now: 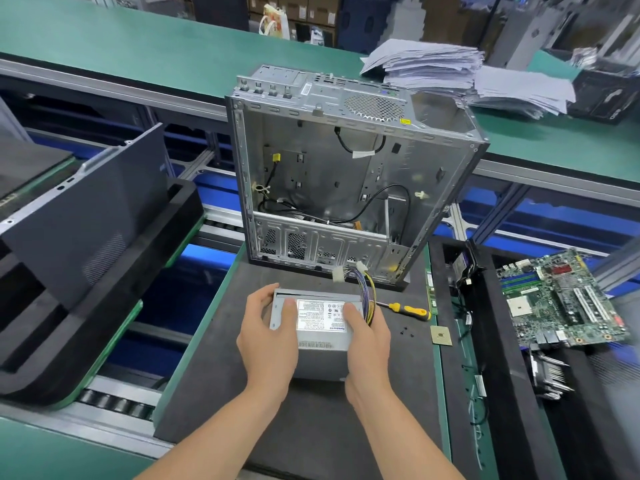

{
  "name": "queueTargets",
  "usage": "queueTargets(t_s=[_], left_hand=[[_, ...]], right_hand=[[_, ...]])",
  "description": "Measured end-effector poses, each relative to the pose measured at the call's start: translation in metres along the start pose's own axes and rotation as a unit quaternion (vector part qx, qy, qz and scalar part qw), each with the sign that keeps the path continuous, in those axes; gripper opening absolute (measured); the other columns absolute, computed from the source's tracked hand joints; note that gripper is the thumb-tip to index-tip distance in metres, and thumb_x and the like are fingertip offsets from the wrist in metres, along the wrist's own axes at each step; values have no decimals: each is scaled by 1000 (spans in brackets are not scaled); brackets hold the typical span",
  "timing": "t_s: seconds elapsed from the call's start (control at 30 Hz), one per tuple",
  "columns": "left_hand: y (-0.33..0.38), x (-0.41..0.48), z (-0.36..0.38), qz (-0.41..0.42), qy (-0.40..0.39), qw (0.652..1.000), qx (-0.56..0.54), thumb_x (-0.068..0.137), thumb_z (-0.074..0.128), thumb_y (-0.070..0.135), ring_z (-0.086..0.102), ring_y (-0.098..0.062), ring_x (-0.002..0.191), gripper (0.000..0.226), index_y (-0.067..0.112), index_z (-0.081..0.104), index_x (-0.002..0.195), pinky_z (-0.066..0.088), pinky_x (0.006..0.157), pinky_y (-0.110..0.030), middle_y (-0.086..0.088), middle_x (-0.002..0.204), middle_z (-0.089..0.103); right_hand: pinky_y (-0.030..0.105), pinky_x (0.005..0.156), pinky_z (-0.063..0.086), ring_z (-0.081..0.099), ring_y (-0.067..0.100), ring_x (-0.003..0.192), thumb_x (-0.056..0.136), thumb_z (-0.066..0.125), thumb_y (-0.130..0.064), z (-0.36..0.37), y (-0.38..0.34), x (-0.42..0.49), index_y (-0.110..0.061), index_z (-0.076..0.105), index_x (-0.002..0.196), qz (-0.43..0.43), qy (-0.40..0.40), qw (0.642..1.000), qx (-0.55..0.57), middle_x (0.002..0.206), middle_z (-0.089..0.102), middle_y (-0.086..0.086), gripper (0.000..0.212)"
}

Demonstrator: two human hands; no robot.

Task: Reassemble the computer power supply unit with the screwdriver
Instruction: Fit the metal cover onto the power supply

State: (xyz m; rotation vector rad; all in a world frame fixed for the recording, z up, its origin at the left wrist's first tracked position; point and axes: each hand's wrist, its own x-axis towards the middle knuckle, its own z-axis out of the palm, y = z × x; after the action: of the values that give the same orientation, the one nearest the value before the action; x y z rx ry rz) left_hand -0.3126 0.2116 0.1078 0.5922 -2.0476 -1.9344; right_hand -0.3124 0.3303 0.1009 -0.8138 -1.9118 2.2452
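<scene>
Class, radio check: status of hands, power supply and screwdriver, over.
Left hand, right hand grip power supply unit. Screwdriver idle beside it. Open computer case behind; nothing blocking.

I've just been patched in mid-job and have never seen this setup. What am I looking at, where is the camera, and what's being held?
No machine here: this is one picture from a camera worn on a person's head, looking down at their bare hands. The left hand and right hand grip a grey power supply by its sides, over a dark mat; its coloured wires stick out at the far right corner. Behind it stands an open computer case. A yellow-handled screwdriver lies untouched on the mat to the right, near small black screws and a square chip. Further right lies a circuit board.
</scene>
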Motion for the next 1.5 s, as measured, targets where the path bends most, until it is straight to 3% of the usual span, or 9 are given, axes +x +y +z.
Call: queueTargets(t_s=[0.17,0.4,0.57,0.7,0.9,1.07,1.2,1.37,1.5], left_hand=[[1,7,4,-37,19,999,-20,92,69,22,67,3,95,26,43,66,105,51,71,-20,30,101,68],[2,15,4,-50,-4,998,-38,88,73,17,63,16,92,26,37,65,103,47,59,-6,33,98,67],[-1,15,0,-73,-20,996,-37,89,71,20,70,-2,93,31,45,67,106,58,71,-28,21,100,72],[1,16,1,-70,-33,997,-26,89,67,19,68,5,86,31,45,69,106,55,68,-24,29,96,69],[3,17,4,-63,-22,998,-20,87,66,17,64,12,82,24,38,69,99,46,53,-9,29,88,69],[2,16,6,-65,-14,998,-12,88,66,22,61,15,82,17,36,69,97,43,50,-7,30,88,67],[0,16,4,-57,-18,998,-1,90,71,33,62,14,84,9,37,68,98,44,53,-6,32,89,67],[-4,22,0,-68,-48,996,20,92,66,32,69,-5,94,17,46,69,102,57,75,-31,23,90,74],[-5,24,0,-51,-46,997,44,95,64,35,68,-7,98,11,44,69,100,53,75,-30,24,88,74]], right_hand=[[63,105,52,70,39,111,98,65,-21,-1,2,4,-26,74,97,9,9,1000,16,106,78,9,11],[54,99,59,75,31,109,101,60,-14,-7,0,6,-29,76,114,8,-19,999,26,109,80,4,26],[37,80,63,78,22,103,101,60,-11,-11,-2,9,-30,73,124,29,-47,998,37,111,81,0,33],[31,69,62,80,22,95,100,60,-9,-9,-8,9,-27,73,124,40,-43,997,48,106,82,2,32],[43,91,58,77,24,100,105,60,-27,-1,-9,5,-26,76,114,49,-16,997,57,104,82,0,19],[31,68,56,75,12,72,101,63,-24,-3,-10,7,-25,78,96,48,-7,997,54,86,81,-2,16],[25,58,56,75,11,69,99,61,-18,-6,-11,9,-23,79,96,46,-13,997,53,86,81,-1,19],[34,72,59,79,16,80,100,62,-16,-4,-12,10,-26,78,102,52,-16,998,44,93,82,2,19],[40,81,60,79,25,90,99,65,-14,-1,-15,12,-25,79,107,51,-4,998,37,96,82,5,19]])
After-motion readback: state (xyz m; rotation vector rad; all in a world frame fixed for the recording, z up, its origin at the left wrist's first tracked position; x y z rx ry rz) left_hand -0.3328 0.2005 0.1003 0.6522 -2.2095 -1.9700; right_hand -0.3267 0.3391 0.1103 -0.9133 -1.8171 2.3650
